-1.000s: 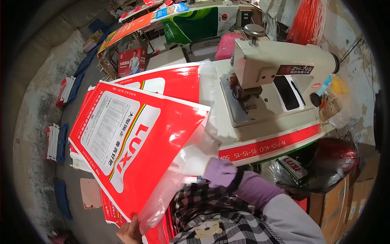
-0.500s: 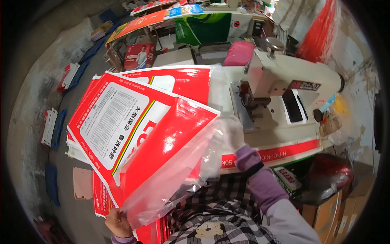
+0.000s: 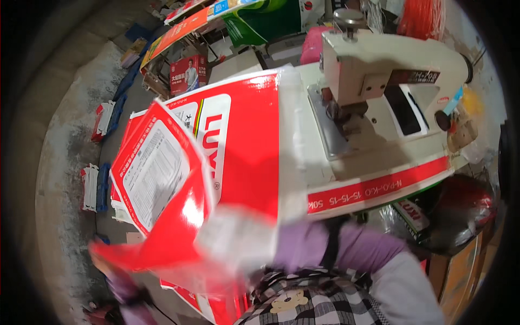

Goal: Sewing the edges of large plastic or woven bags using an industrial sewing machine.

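Note:
A red and white printed plastic sack [image 3: 154,162] is bent and lifted in front of me, its near part smeared by motion. At its near left corner my left hand [image 3: 103,264] is closed on the red edge, partly blurred. My right hand [image 3: 237,238], in a whitish glove, lies against the sack's near right part; its fingers are too smeared to read. Beneath is another red sack [image 3: 249,162] with a clear liner edge along its right side, on top of a stack.
To the right stands a cream sewing machine [image 3: 374,76] on a table with a red printed strip [image 3: 379,184] along its near edge. A dark shiny bag [image 3: 460,214] lies below it. Bundles of sacks [image 3: 91,187] sit on the floor at left. Red strands [image 3: 422,21] hang behind.
My right hand has swung left and nearer, away from the table's edge, across the sack. My left hand has moved left and up with the corner. The sack has folded and its clear liner swung away.

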`<action>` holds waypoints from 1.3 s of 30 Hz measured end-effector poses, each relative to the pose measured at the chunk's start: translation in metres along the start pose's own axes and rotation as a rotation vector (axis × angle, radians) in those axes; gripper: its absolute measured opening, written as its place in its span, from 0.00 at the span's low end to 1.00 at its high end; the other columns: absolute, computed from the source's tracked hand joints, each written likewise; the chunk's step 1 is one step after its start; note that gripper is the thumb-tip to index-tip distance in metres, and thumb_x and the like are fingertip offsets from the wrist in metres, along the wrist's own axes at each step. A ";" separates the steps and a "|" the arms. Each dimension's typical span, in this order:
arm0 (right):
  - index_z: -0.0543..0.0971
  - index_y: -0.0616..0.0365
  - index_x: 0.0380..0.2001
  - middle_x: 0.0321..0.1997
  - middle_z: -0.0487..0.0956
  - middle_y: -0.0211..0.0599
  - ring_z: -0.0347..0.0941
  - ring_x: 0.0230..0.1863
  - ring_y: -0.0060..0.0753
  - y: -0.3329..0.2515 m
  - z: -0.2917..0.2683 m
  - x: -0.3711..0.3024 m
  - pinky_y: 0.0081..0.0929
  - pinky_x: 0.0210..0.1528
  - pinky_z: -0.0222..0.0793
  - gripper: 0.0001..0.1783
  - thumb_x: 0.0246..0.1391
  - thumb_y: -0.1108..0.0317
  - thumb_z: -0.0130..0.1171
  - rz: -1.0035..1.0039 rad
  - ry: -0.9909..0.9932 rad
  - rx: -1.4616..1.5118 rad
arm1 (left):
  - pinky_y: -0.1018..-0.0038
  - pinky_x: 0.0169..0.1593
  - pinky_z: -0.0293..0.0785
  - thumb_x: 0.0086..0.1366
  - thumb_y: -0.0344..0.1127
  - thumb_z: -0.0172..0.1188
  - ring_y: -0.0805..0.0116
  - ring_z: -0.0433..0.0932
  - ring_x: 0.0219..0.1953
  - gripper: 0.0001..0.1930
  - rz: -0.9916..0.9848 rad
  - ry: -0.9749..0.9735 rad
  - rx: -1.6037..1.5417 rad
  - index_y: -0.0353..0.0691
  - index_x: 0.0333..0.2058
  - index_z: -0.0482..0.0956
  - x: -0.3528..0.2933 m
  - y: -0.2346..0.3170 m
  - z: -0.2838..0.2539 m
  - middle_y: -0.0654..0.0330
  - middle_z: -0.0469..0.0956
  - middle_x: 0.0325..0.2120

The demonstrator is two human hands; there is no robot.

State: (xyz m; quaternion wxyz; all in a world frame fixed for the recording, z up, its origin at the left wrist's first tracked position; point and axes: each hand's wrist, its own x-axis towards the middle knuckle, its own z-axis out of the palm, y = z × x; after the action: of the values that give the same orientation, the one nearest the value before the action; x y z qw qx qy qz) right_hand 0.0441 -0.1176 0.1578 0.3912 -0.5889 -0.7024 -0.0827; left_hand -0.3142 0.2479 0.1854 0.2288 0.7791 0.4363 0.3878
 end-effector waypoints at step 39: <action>0.77 0.53 0.51 0.28 0.79 0.49 0.77 0.24 0.38 0.078 -0.030 -0.218 0.33 0.28 0.70 0.18 0.57 0.68 0.52 1.212 0.670 -0.103 | 0.70 0.39 0.75 0.61 0.45 0.57 0.63 0.79 0.37 0.15 1.619 -0.918 1.009 0.44 0.41 0.81 -0.058 0.356 0.441 0.60 0.81 0.31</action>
State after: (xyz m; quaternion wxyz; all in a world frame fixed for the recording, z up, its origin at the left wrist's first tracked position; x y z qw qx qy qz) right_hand 0.1269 -0.2780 0.0105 0.5356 -0.8379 -0.0863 -0.0603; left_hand 0.2006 0.0065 0.1473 -0.3052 0.9142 -0.2308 -0.1332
